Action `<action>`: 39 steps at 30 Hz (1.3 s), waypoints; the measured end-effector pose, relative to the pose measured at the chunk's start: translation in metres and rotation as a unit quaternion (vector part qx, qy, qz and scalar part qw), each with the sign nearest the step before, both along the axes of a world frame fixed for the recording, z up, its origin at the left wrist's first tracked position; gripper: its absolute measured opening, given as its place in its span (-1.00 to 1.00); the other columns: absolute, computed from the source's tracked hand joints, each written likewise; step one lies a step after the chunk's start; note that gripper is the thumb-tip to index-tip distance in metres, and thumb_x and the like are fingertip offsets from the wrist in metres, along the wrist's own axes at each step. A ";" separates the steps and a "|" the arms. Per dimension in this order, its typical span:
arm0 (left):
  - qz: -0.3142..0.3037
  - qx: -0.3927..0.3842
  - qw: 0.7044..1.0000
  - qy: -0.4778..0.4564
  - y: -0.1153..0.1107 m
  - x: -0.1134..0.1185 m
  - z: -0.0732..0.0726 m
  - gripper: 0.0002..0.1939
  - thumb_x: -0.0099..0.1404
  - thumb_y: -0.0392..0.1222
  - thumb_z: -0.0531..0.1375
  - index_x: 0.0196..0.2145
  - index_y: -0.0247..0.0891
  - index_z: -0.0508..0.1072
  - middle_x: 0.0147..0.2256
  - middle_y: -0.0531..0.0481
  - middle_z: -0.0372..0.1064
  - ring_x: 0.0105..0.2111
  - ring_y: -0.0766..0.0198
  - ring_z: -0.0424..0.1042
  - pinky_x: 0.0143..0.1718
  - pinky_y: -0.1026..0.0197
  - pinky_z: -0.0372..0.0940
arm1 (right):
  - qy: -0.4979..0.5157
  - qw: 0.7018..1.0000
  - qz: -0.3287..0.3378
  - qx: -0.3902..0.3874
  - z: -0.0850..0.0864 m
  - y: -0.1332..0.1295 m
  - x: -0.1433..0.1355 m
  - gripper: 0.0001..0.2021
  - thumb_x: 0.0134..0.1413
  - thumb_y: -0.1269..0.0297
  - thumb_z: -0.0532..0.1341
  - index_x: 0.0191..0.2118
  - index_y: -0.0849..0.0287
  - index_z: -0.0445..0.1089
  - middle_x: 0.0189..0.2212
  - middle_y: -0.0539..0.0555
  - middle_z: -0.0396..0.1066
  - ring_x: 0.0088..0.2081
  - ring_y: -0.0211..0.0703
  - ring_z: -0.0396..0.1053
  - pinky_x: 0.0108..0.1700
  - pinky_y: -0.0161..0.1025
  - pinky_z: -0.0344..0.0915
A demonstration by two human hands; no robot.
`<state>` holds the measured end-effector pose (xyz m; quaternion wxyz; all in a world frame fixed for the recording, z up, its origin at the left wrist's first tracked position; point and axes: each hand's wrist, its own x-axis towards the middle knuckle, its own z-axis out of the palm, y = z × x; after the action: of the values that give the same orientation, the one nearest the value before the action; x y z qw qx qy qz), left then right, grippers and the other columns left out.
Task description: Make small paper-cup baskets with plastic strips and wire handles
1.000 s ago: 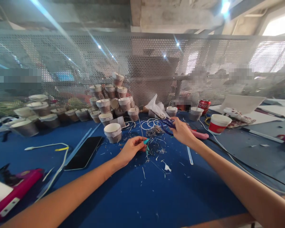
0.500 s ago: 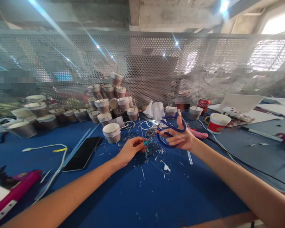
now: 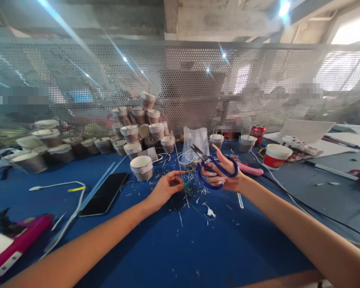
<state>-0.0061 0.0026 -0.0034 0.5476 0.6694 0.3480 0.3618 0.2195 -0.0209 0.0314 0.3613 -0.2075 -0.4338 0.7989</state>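
My left hand (image 3: 165,188) pinches a thin, pale wire (image 3: 178,158) between thumb and forefinger. The wire stands tilted, rising above the fingers and running a little below them. Something small and teal (image 3: 186,184) shows at the thumb tip; I cannot tell what it is. To the right, my right hand (image 3: 225,174) has its fingers through the loops of blue-handled scissors (image 3: 218,185). Their blades are slightly parted and point up and left, apart from the wire. Under both hands, thin white clippings (image 3: 202,193) lie scattered over the blue table (image 3: 204,244).
Stacked small pots (image 3: 131,135) stand behind my left hand, with a single pot (image 3: 141,168) nearer. A phone (image 3: 105,195) and cable lie left. At right are a red-and-white cup (image 3: 276,156), a drink can (image 3: 257,135) and a pink-handled tool (image 3: 250,169).
The scissors have swung back slightly to the right and their blades now show parted. My left fingers have spread a little, and less of the teal piece shows.
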 end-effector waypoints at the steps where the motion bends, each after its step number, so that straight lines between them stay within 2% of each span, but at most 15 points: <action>1: 0.001 -0.004 1.000 -0.008 0.000 0.000 0.000 -0.56 0.00 -0.20 0.25 -0.12 -0.28 0.31 -0.44 0.10 0.26 -0.43 0.37 0.31 -0.29 0.21 0.25 | 0.007 1.000 0.010 0.004 0.000 0.001 0.001 -0.44 0.02 -0.22 -0.17 -0.43 0.24 0.21 -0.64 -0.12 0.04 -0.71 -0.49 -0.20 -0.70 -0.47 -0.14; 5: -0.013 -0.028 0.999 -0.035 0.000 0.000 -0.002 -0.54 0.03 -0.21 0.23 -0.08 -0.24 0.28 -0.44 0.11 0.24 -0.44 0.34 0.37 -0.31 0.17 0.30 | 0.001 1.000 0.029 0.004 0.001 0.001 0.007 -0.57 0.11 -0.07 -0.10 -0.44 0.23 0.20 -0.66 -0.13 -0.01 -0.70 -0.48 -0.20 -0.69 -0.49 -0.10; 8: -0.013 -0.028 0.999 -0.035 0.001 -0.001 -0.002 -0.52 0.05 -0.22 0.22 -0.04 -0.22 0.26 -0.46 0.13 0.23 -0.47 0.36 0.37 -0.32 0.18 0.31 | 0.001 0.999 0.050 -0.001 0.001 0.000 0.010 -0.59 0.10 -0.05 -0.09 -0.38 0.23 0.21 -0.63 -0.12 0.02 -0.69 -0.48 -0.18 -0.72 -0.51 -0.14; 10: -0.007 -0.022 0.999 -0.032 0.004 -0.002 -0.001 -0.51 0.06 -0.21 0.21 -0.02 -0.23 0.26 -0.47 0.15 0.22 -0.47 0.39 0.35 -0.30 0.19 0.30 | -0.002 0.997 0.074 -0.004 0.000 0.000 0.009 -0.56 0.09 -0.09 -0.11 -0.34 0.23 0.21 -0.61 -0.10 0.03 -0.69 -0.46 -0.13 -0.74 -0.50 -0.17; 16: 0.001 0.008 1.000 -0.019 0.018 -0.009 0.004 -0.49 0.07 -0.20 0.21 0.01 -0.25 0.24 -0.49 0.16 0.21 -0.45 0.36 0.38 -0.25 0.15 0.31 | -0.031 0.987 0.155 -0.011 0.000 -0.006 0.006 -0.44 -0.04 -0.25 -0.14 -0.28 0.19 0.17 -0.56 -0.08 0.07 -0.65 -0.40 0.02 -0.72 -0.44 -0.03; 21: -0.010 -0.017 0.999 -0.036 0.025 -0.012 0.009 -0.49 0.03 -0.24 0.24 -0.03 -0.24 0.27 -0.51 0.15 0.19 -0.43 0.26 0.43 -0.26 0.07 0.33 | -0.109 0.975 0.194 0.003 0.003 -0.011 0.008 -0.22 -0.18 -0.40 -0.33 -0.24 0.23 0.16 -0.59 -0.06 0.08 -0.66 -0.38 0.06 -0.77 -0.42 -0.04; 24: -0.017 -0.040 0.997 -0.058 0.025 -0.012 0.013 -0.50 0.02 -0.29 0.24 -0.04 -0.24 0.28 -0.49 0.13 0.20 -0.44 0.25 0.44 -0.26 0.05 0.33 | -0.149 0.963 0.224 0.010 0.006 -0.012 0.012 -0.18 -0.19 -0.40 -0.39 -0.25 0.27 0.18 -0.60 -0.05 0.09 -0.68 -0.39 0.07 -0.78 -0.41 0.00; 28: -0.027 -0.044 0.997 -0.058 0.022 -0.013 0.018 -0.48 0.01 -0.31 0.24 -0.03 -0.22 0.28 -0.49 0.14 0.21 -0.43 0.23 0.46 -0.25 0.06 0.33 | -0.174 0.947 0.268 0.019 0.010 -0.012 0.021 -0.23 -0.10 -0.34 -0.35 -0.28 0.30 0.21 -0.62 -0.05 0.11 -0.70 -0.40 0.07 -0.77 -0.39 0.05; 32: -0.012 -0.043 0.998 -0.035 0.020 -0.013 0.021 -0.45 -0.01 -0.32 0.25 -0.02 -0.24 0.28 -0.52 0.16 0.20 -0.44 0.23 0.46 -0.26 0.08 0.33 | -0.200 0.947 0.250 0.012 0.011 -0.012 0.026 -0.31 -0.01 -0.26 -0.34 -0.30 0.28 0.20 -0.62 -0.05 0.13 -0.71 -0.41 0.04 -0.78 -0.39 0.05; 35: -0.017 -0.043 0.999 -0.025 0.020 -0.013 0.021 -0.43 -0.01 -0.31 0.25 0.00 -0.25 0.27 -0.53 0.16 0.21 -0.44 0.22 0.46 -0.27 0.08 0.33 | -0.209 0.949 0.237 0.003 0.011 -0.012 0.025 -0.28 -0.06 -0.32 -0.33 -0.29 0.27 0.19 -0.62 -0.05 0.12 -0.72 -0.39 0.03 -0.80 -0.37 0.03; 39: -0.016 -0.039 0.999 -0.022 0.021 -0.014 0.021 -0.40 -0.01 -0.32 0.25 0.03 -0.26 0.25 -0.55 0.16 0.21 -0.44 0.22 0.46 -0.27 0.08 0.32 | -0.216 0.941 0.259 0.006 0.011 -0.010 0.026 -0.26 -0.10 -0.36 -0.30 -0.27 0.28 0.19 -0.62 -0.05 0.11 -0.73 -0.41 0.01 -0.80 -0.37 0.04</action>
<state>-0.0198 0.0231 0.0172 0.5869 0.6445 0.3390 0.3540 0.2455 -0.0310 0.0423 0.0406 -0.2538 -0.5447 0.7983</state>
